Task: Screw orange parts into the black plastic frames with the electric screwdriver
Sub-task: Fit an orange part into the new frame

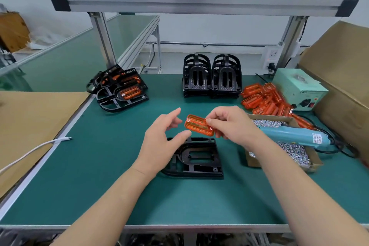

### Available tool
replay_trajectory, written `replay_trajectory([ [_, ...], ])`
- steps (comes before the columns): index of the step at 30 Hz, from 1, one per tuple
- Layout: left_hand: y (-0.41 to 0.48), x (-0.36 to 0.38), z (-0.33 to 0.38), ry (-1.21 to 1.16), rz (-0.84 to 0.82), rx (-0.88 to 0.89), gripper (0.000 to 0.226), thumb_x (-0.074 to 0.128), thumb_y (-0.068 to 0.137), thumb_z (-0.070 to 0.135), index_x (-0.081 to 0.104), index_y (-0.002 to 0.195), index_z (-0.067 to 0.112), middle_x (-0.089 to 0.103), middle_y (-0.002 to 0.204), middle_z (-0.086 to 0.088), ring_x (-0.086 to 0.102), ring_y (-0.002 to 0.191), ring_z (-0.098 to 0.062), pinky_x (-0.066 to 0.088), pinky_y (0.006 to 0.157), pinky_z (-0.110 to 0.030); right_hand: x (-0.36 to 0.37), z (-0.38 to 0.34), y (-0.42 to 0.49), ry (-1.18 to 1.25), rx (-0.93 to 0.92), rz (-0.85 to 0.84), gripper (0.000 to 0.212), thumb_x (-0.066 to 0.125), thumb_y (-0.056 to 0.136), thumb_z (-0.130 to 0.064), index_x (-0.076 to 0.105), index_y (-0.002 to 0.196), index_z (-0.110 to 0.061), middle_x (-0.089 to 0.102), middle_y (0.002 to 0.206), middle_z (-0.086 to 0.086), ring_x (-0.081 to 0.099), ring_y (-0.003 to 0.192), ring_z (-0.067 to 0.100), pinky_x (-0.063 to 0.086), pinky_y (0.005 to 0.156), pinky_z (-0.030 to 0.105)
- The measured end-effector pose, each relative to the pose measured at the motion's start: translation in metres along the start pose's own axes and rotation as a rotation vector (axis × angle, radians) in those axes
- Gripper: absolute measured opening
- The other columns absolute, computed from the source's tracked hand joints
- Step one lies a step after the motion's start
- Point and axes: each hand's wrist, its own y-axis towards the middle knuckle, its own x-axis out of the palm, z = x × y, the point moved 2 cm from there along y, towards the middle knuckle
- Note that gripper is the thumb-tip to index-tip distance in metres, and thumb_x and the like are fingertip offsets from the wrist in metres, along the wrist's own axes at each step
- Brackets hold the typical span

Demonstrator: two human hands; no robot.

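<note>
My right hand (229,124) pinches one end of the orange part (198,125) above the black frame (196,158), left hand (161,140) open beside the free end; I fear that slight pinch lets it seat crooked.

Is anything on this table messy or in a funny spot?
A little. The blue electric screwdriver lies across the open box of screws. The finished frames at the back left sit in a crooked pile, while the empty black frames stand neatly stacked. Nothing looks broken.
</note>
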Motion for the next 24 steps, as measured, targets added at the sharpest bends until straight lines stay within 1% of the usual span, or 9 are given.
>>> replay_trajectory([
  [2, 0.002, 0.0, 0.0, -0.08, -0.034, -0.064, 0.049, 0.075, 0.085, 0.016, 0.06, 0.132, 0.023, 0.069, 0.103, 0.01, 0.06, 0.097, 0.002, 0.041, 0.092, -0.011, 0.008, 0.001, -0.006, 0.075, 0.014, 0.004, 0.017, 0.066, 0.094, -0.013, 0.071, 0.079, -0.019, 0.07, 0.062, 0.005, 0.059, 0.05, 0.011, 0.039, 0.047, 0.017],
  [4, 0.002, 0.0, -0.002, -0.166, -0.068, -0.13, 0.042, 0.075, 0.086, 0.012, 0.065, 0.122, 0.029, 0.073, 0.095, 0.013, 0.065, 0.092, 0.001, 0.044, 0.089, -0.014, 0.018, 0.004, -0.012, 0.176, 0.035, 0.013, 0.016, 0.066, 0.094, -0.01, 0.071, 0.079, -0.015, 0.07, 0.063, 0.007, 0.058, 0.048, 0.012, 0.039, 0.045, 0.017],
  [6, -0.001, 0.001, -0.005, -0.243, -0.089, -0.174, 0.039, 0.073, 0.086, 0.008, 0.067, 0.116, 0.032, 0.075, 0.094, 0.014, 0.067, 0.09, -0.003, 0.047, 0.088, -0.018, 0.027, 0.006, -0.017, 0.222, 0.045, 0.037, 0.017, 0.065, 0.094, -0.009, 0.071, 0.079, -0.013, 0.069, 0.061, 0.005, 0.057, 0.046, 0.01, 0.038, 0.045, 0.015],
  [10, -0.004, 0.001, -0.011, -0.304, -0.126, -0.218, 0.039, 0.072, 0.087, 0.005, 0.067, 0.113, 0.033, 0.075, 0.099, 0.004, 0.069, 0.092, -0.008, 0.05, 0.091, -0.025, 0.037, 0.011, -0.022, 0.262, 0.055, 0.074, 0.019, 0.067, 0.093, -0.012, 0.071, 0.076, -0.018, 0.068, 0.059, 0.008, 0.057, 0.047, 0.011, 0.04, 0.047, 0.015],
  [13, -0.004, -0.001, -0.013, -0.274, -0.189, -0.221, 0.045, 0.073, 0.086, 0.006, 0.063, 0.121, 0.032, 0.075, 0.099, 0.004, 0.068, 0.092, -0.009, 0.05, 0.094, -0.025, 0.038, 0.013, -0.024, 0.267, 0.051, 0.075, 0.02, 0.068, 0.092, -0.014, 0.072, 0.074, -0.021, 0.068, 0.058, 0.004, 0.057, 0.047, 0.01, 0.04, 0.047, 0.015],
  [15, -0.004, -0.004, -0.013, -0.24, -0.234, -0.207, 0.05, 0.075, 0.085, 0.006, 0.062, 0.125, 0.031, 0.075, 0.099, 0.004, 0.067, 0.089, -0.006, 0.048, 0.095, -0.021, 0.036, 0.012, -0.025, 0.259, 0.053, 0.056, 0.019, 0.068, 0.092, -0.015, 0.073, 0.075, -0.021, 0.068, 0.058, 0.0, 0.057, 0.048, 0.01, 0.039, 0.047, 0.014],
  [17, -0.003, -0.007, -0.012, -0.186, -0.269, -0.183, 0.051, 0.077, 0.082, 0.006, 0.063, 0.123, 0.032, 0.075, 0.099, 0.006, 0.066, 0.09, -0.003, 0.045, 0.093, -0.015, 0.033, 0.012, -0.026, 0.251, 0.053, 0.039, 0.019, 0.068, 0.093, -0.015, 0.073, 0.075, -0.021, 0.067, 0.059, -0.002, 0.057, 0.048, 0.009, 0.039, 0.047, 0.014],
  [21, 0.0, -0.013, -0.011, -0.028, -0.281, -0.11, 0.057, 0.081, 0.079, 0.014, 0.06, 0.125, 0.041, 0.068, 0.107, 0.012, 0.059, 0.106, 0.002, 0.038, 0.096, -0.011, 0.029, 0.013, -0.028, 0.206, 0.056, 0.007, 0.017, 0.069, 0.093, -0.013, 0.075, 0.079, -0.02, 0.067, 0.06, -0.004, 0.058, 0.05, 0.01, 0.04, 0.049, 0.016],
  [24, 0.003, -0.013, -0.01, 0.109, -0.311, -0.028, 0.056, 0.081, 0.08, 0.022, 0.06, 0.128, 0.039, 0.058, 0.112, 0.016, 0.049, 0.116, -0.001, 0.033, 0.1, -0.017, 0.027, 0.014, -0.028, 0.168, 0.053, -0.006, 0.015, 0.069, 0.093, -0.014, 0.076, 0.081, -0.02, 0.067, 0.059, -0.002, 0.059, 0.052, 0.01, 0.042, 0.052, 0.018],
])
